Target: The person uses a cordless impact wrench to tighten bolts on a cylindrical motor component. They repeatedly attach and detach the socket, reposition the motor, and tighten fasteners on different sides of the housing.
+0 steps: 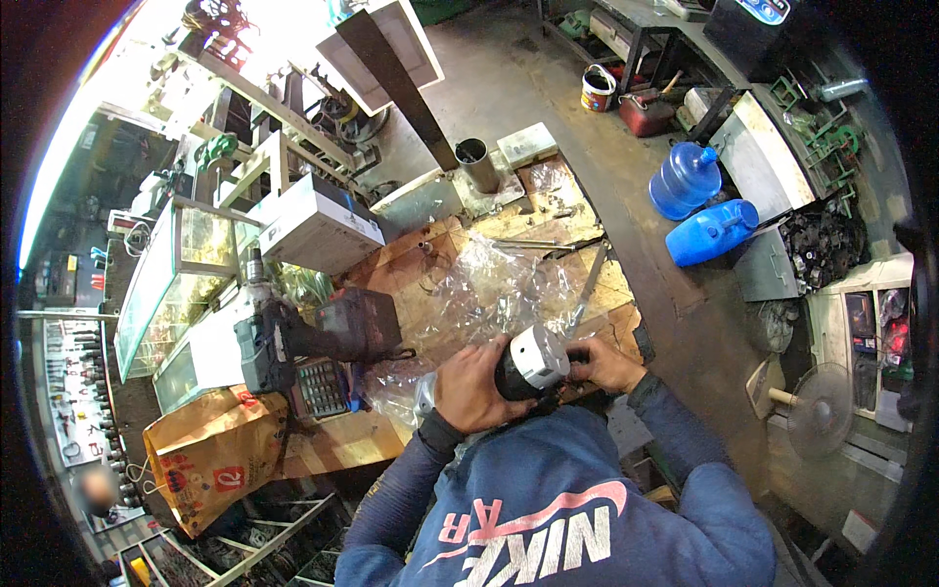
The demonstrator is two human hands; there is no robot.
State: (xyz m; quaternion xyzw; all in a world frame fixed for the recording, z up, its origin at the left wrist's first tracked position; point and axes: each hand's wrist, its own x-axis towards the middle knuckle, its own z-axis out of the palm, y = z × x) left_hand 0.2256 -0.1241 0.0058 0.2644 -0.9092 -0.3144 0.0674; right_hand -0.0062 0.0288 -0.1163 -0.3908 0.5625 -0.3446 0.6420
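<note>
At the near edge of the workbench, my left hand (472,388) is wrapped around a short, thick cylinder (537,356) with a silver-white end and a black side. A small dark hole shows in its pale part. My right hand (608,366) is closed at the cylinder's right side, fingertips pinched together against it; whatever they grip there is too small to make out. Crumpled clear plastic (499,279) lies on the bench just beyond my hands. Left of them rests a black and dark red cordless power tool (347,328) with a thick body.
A brown paper bag (217,452) and a white box (323,225) stand at the left. A metal pipe (476,166) rises from the bench's far end; long metal rods (590,284) lie at its right. Blue water jugs (685,181) and a fan (820,409) are on the right.
</note>
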